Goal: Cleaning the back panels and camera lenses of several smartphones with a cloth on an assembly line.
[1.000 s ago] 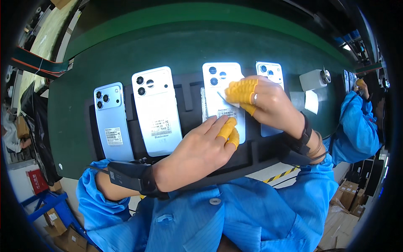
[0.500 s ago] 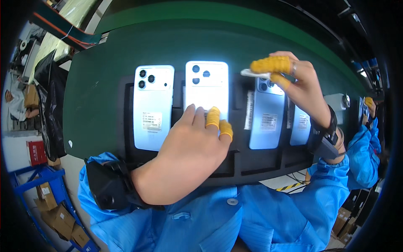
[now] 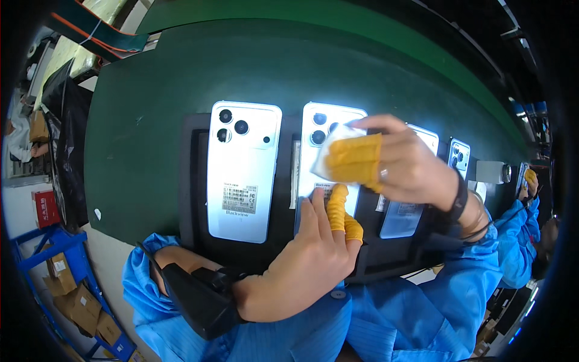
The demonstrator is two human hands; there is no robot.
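Observation:
My left hand rests with outstretched fingers on the lower part of a light-blue phone lying back side up. Yellow finger cots cover some fingers on both hands. My right hand pinches a folded white wipe against the same phone's back, just beside its camera lenses. The hands and the wipe hide much of that phone. To the left lies another light-blue phone, camera side up, with a label on its back. Right of my hands are a third phone, partly under my right hand, and a fourth phone.
The phones lie in a black compartmented tray on a green work surface. A white bottle stands to the right. Beyond it, a co-worker's hand shows. Cartons fill a blue rack at lower left.
My right hand has brought the wipe leftward and down onto the phone under my left hand. The head view has shifted, and my left hand stays on that phone.

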